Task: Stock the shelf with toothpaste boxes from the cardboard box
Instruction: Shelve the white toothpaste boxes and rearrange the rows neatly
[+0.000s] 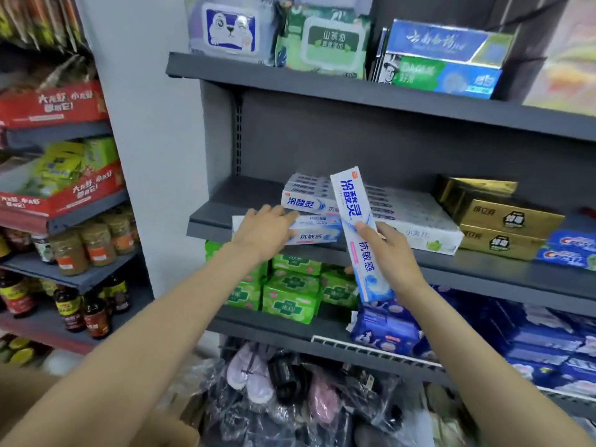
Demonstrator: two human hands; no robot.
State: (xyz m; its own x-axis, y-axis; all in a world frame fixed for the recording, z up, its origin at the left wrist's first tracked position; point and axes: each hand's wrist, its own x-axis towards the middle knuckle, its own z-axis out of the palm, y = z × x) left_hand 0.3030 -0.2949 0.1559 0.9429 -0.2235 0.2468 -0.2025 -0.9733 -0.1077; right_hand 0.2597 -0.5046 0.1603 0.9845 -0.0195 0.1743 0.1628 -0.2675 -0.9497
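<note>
Grey shelf [222,201]: left hand [264,232] presses flat one toothpaste box [317,232]; right hand [388,253] grips another [358,227].

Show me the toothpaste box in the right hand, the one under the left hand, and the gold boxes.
Upright toothpaste box [354,217]: head view, printed front face.
Flat toothpaste box [317,235]: head view, front face right of the fingers.
Gold boxes [503,221]: head view, front of the upper box.

Bright, even store light falls from above, with soft shadow under the dark grey metal shelf boards [322,82]. Glare flares off the shiny gold foil cartons [503,221]. The wide lens bows the shelf lines toward the edges, and the far right side smears into blur.
</note>
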